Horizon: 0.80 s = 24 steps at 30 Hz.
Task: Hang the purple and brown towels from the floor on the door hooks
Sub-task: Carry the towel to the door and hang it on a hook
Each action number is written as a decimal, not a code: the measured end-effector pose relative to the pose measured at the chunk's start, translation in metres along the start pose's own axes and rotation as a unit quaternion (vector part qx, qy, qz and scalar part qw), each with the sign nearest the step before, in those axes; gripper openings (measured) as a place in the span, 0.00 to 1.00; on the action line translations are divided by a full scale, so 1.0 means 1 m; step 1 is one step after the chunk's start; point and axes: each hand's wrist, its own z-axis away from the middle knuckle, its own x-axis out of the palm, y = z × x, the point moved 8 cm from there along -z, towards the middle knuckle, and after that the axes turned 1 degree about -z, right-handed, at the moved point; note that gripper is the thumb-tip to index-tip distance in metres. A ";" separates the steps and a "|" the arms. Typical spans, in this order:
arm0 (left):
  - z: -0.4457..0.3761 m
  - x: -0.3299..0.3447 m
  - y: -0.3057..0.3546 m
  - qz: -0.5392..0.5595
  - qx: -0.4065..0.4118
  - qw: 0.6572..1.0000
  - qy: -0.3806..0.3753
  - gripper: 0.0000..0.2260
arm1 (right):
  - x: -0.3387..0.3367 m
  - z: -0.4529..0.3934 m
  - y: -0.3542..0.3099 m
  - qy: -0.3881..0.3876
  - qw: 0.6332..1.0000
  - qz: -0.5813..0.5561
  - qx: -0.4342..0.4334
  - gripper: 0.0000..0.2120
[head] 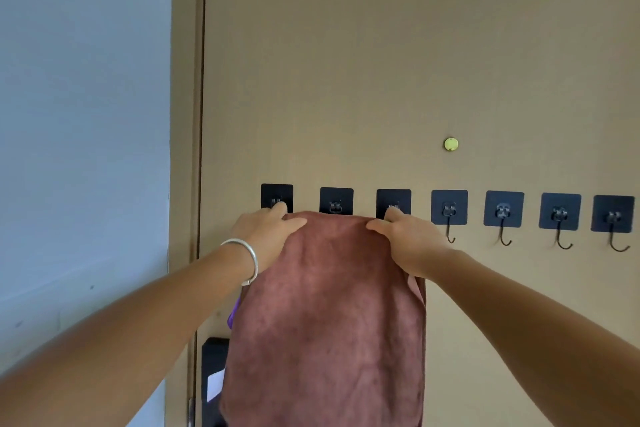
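Observation:
The brown towel (329, 315) hangs flat against the tan door (381, 62), its top edge level with a row of black adhesive hooks (449, 208). My left hand (268, 236) grips the towel's top left corner at the first hook (277, 198). My right hand (408, 239) grips the top right corner at the third hook (393, 201). The second hook (336, 201) shows above the towel's edge between my hands. A sliver of the purple towel (234, 314) peeks out behind the brown towel's left side, below my left wrist; the rest is hidden.
Several bare hooks (560, 213) continue to the right along the door. A small yellow-green round dot (451, 144) sits on the door above them. The door frame (183, 114) and a pale blue wall (83, 114) lie to the left. A dark lock plate (213, 378) is at lower left.

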 end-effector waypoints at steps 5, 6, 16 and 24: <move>-0.020 0.016 0.015 -0.097 -0.004 0.994 -0.049 0.19 | 0.008 -0.012 -0.017 -0.009 0.998 0.063 0.028 0.19; -0.022 0.021 0.017 -0.102 -0.008 0.993 -0.059 0.18 | 0.011 -0.014 -0.022 -0.009 0.997 0.063 0.035 0.17; 0.004 0.079 0.059 -0.013 -0.024 0.991 -0.129 0.15 | 0.077 -0.001 -0.069 -0.057 0.997 0.016 0.043 0.13; 0.023 0.092 0.063 -0.002 0.028 0.963 -0.269 0.15 | 0.091 0.013 -0.062 -0.076 0.996 0.039 0.035 0.17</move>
